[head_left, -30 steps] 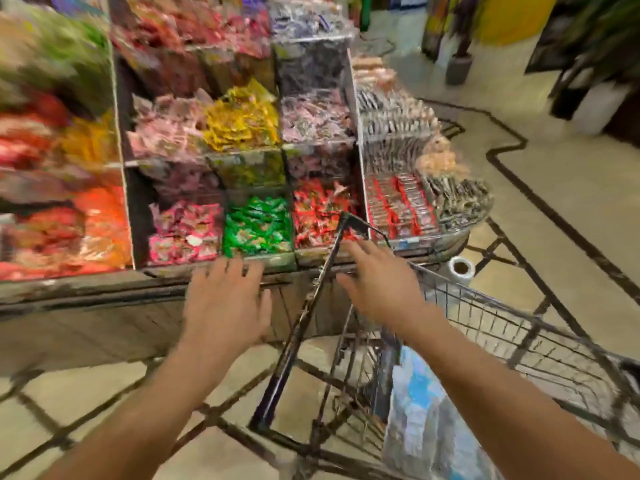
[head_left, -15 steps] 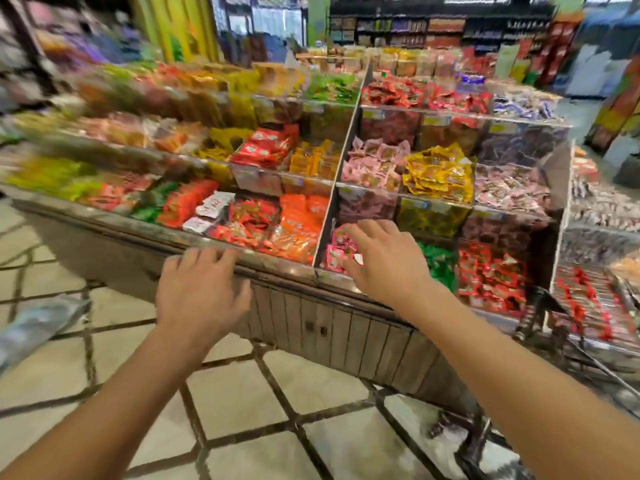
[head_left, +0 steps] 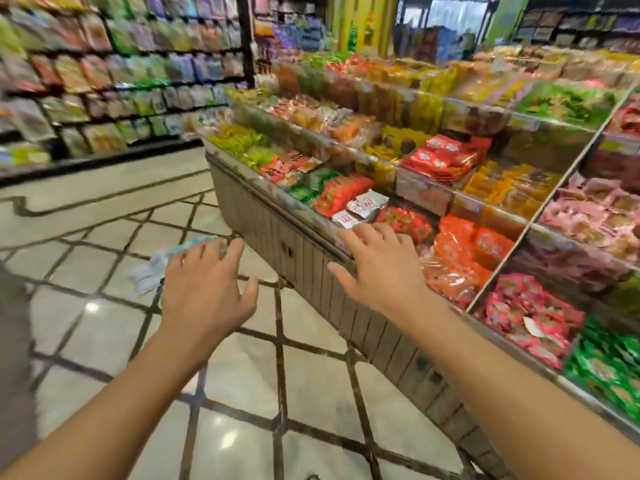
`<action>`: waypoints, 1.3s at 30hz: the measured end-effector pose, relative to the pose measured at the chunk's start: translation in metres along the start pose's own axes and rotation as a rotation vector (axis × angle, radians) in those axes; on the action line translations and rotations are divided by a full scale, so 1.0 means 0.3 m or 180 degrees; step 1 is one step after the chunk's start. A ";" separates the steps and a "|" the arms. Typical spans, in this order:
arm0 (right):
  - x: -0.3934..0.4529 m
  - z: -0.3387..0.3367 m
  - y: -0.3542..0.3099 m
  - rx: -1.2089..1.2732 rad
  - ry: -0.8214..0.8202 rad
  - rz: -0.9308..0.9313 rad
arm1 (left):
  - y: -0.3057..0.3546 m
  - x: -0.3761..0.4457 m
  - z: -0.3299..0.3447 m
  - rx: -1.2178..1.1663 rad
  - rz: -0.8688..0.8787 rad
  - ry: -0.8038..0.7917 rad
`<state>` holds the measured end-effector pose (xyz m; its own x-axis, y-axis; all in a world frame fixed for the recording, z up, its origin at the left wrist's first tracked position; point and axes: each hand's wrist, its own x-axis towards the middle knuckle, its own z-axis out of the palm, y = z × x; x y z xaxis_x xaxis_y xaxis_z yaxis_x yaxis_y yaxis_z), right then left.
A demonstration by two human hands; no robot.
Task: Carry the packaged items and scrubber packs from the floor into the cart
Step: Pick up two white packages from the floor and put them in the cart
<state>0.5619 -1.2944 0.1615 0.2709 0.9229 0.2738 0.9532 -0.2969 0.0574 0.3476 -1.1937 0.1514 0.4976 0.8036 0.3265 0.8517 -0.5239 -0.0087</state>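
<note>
A white and light-blue pack (head_left: 152, 266) lies flat on the tiled floor, left of centre, partly hidden behind my left hand. My left hand (head_left: 204, 285) is stretched out above the floor just in front of that pack, fingers spread and holding nothing. My right hand (head_left: 377, 265) reaches forward beside the front edge of the snack stand, fingers loose and empty. The cart is out of view.
A tiered snack stand (head_left: 273, 233) full of coloured packets runs along the right side, its wooden base close to my right arm. Wall shelves (head_left: 104, 81) of packets stand at the far left. Tiled floor (head_left: 242, 368) with dark lines lies below my arms.
The view has swung left, away from the cart, which has left the frame. The pack on the floor has come from the left edge toward the centre. Both hands stay extended and empty.
</note>
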 end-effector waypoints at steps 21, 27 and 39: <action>1.050 0.408 -0.468 0.0499 -0.0193 -0.1028 | -0.670 0.613 0.344 0.0371 -0.0950 0.0030; 1.328 0.523 -0.693 0.0514 -0.0151 -0.1134 | -0.952 0.789 0.461 0.0406 -0.1121 -0.0045; 1.876 0.655 -1.130 0.0727 0.0040 -0.1175 | -1.529 1.153 0.606 0.0471 -0.1106 -0.0056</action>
<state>0.4176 -0.6261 0.1073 -0.0939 0.9534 0.2866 0.9915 0.1156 -0.0599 0.1589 -0.6242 0.0965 0.1766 0.9316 0.3178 0.9841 -0.1739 -0.0371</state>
